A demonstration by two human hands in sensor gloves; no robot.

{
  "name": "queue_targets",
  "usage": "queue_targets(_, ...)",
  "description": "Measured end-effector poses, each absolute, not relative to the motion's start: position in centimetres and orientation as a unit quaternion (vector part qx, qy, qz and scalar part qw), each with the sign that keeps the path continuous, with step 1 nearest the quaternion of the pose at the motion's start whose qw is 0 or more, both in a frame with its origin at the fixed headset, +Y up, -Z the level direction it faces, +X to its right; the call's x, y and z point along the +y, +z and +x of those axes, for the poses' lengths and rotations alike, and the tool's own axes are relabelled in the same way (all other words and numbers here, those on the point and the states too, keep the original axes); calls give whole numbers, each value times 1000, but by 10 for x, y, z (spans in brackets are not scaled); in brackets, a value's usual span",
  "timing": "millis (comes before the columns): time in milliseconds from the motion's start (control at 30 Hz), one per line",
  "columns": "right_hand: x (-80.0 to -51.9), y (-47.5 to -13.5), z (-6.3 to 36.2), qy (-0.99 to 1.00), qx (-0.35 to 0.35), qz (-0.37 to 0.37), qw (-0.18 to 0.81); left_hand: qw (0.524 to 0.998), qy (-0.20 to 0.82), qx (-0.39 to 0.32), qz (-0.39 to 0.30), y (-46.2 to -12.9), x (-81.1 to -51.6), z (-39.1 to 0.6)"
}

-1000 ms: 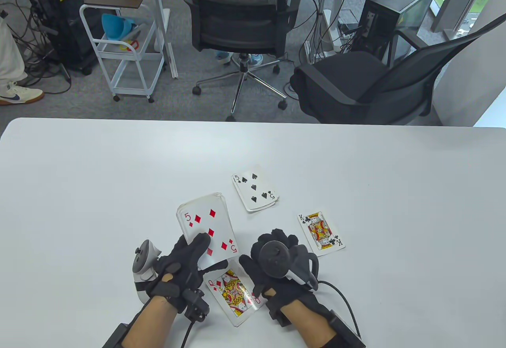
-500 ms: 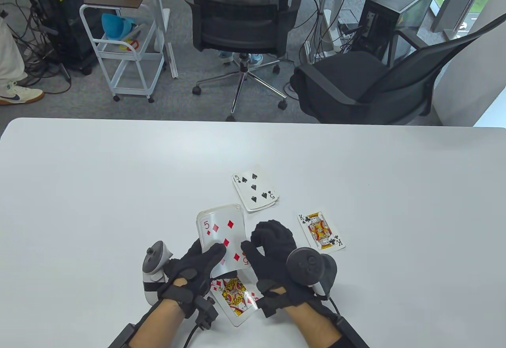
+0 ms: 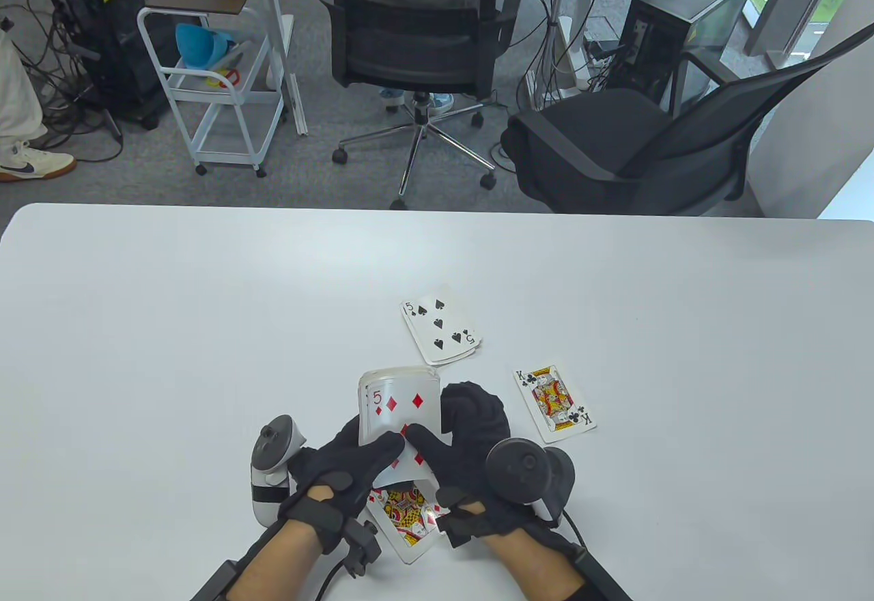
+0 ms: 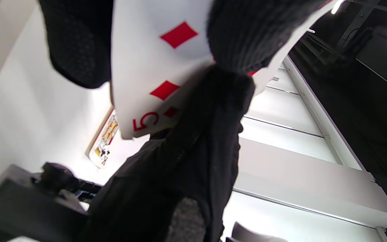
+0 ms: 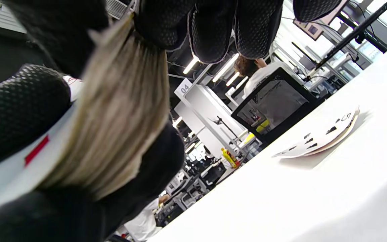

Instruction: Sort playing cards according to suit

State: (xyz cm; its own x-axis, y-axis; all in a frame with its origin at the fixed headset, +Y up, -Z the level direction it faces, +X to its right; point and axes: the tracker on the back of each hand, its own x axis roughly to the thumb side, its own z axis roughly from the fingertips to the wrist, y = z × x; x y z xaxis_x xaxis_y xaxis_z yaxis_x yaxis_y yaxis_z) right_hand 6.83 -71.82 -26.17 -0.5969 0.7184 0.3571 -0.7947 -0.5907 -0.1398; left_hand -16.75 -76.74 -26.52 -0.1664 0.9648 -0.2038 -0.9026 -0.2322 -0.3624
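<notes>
Grip first: the left hand (image 3: 341, 474) held the deck (image 3: 399, 410) above the near edge of the table (image 3: 171, 328), thumb curled across the face of the top card, a five of diamonds (image 3: 396, 401). The right hand (image 3: 464, 454) closed on the same deck from its right side, thumb on the card face, fingers wrapped behind. In the right wrist view we saw the stacked card edges squeezed between gloved fingertips (image 5: 210, 30). Both hands thus pinched the deck; neither was spread.

Step in hand, as we judged it: lifting the five of diamonds off the deck for placing. The queen of diamonds (image 3: 408, 515) lay face up directly beneath the hands, so the next move likely called for the right thumb to slide the top card free alone and lay it on that queen, without dragging a second card along.

Count on the table: three face-up groups. One spade pile (image 3: 440, 333), five of spades on top, several cards, exact number not legible. One king of clubs (image 3: 554, 401), single. One queen of diamonds, apparently single, partly covered. Held deck: one, count not legible.
</notes>
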Motion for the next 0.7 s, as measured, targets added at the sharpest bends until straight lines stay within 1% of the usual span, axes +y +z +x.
queue_targets(133, -717, -261, 68, 876, -149, 131, 440, 603, 768, -74, -203, -266, -770, -169)
queue_targets(267, -714, -262, 72, 884, -162, 136, 417, 601, 770, -70, -202, -266, -770, -171)
queue_targets(400, -713, -263, 76, 892, -187, 130, 390, 578, 785, -66, -213, -266, -772, -168)
queue_targets(567, -714, -269, 85, 892, -159, 107, 409, 568, 796, -52, -202, -267, -774, -172)
queue_targets(700, -719, -279, 98, 894, -128, 75, 423, 547, 820, -47, -161, -270, -766, -185)
